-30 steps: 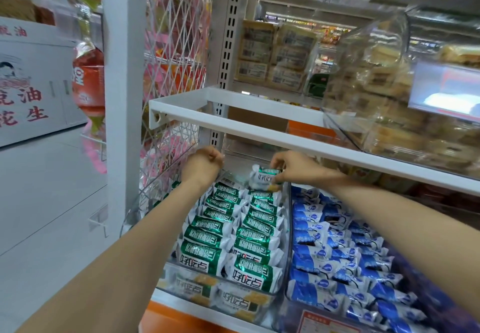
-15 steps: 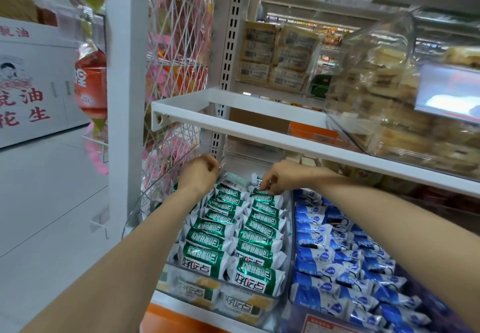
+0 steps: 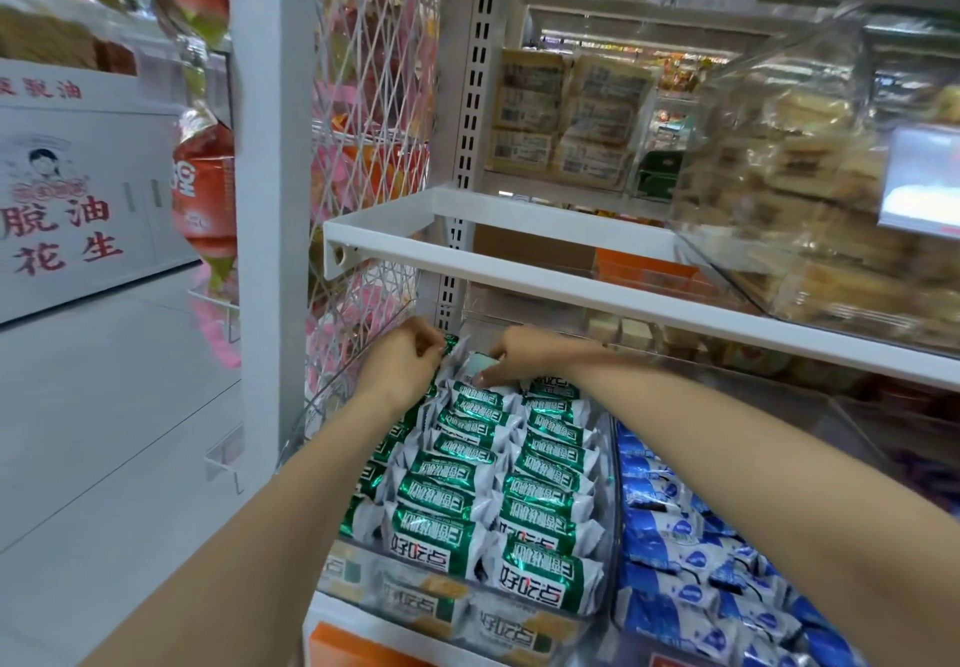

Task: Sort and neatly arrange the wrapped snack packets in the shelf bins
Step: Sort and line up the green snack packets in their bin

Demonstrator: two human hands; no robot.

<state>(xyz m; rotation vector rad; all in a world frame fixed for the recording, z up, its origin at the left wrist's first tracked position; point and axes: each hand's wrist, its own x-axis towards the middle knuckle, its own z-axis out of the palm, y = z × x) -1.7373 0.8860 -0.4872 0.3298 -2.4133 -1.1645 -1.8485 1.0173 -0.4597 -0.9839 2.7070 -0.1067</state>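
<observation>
A: What do the snacks look like?

B: The green packets (image 3: 470,497) are small and shiny, green in the middle with white ends and white writing. They lie in neat rows, each one leaning on the next, and they fill a clear bin (image 3: 609,536). Right beside it, on the right, a second bin holds blue packets (image 3: 691,557), and those lie more mixed up.

A: Where are the hands?

B: Both arms reach far forward, under the white shelf (image 3: 545,271), to the back edge of the green bin. The left hand (image 3: 402,370) is at the back left corner. Its fingers are curled in tight, and the fingertips pinch the end of a green packet there.

A: And the other hand?

B: The right hand (image 3: 524,357) is near the middle of the back edge, knuckles up. Its thumb and fingers are closed on one packet (image 3: 480,367) with a pale, whitish-green side showing. That packet sits a bit higher than the rows below.

A: Are the hands close together?

B: Yes, they are near each other, with just a few packet ends between them. The neat rows run from the hands down to the front edge of the bin.
</observation>
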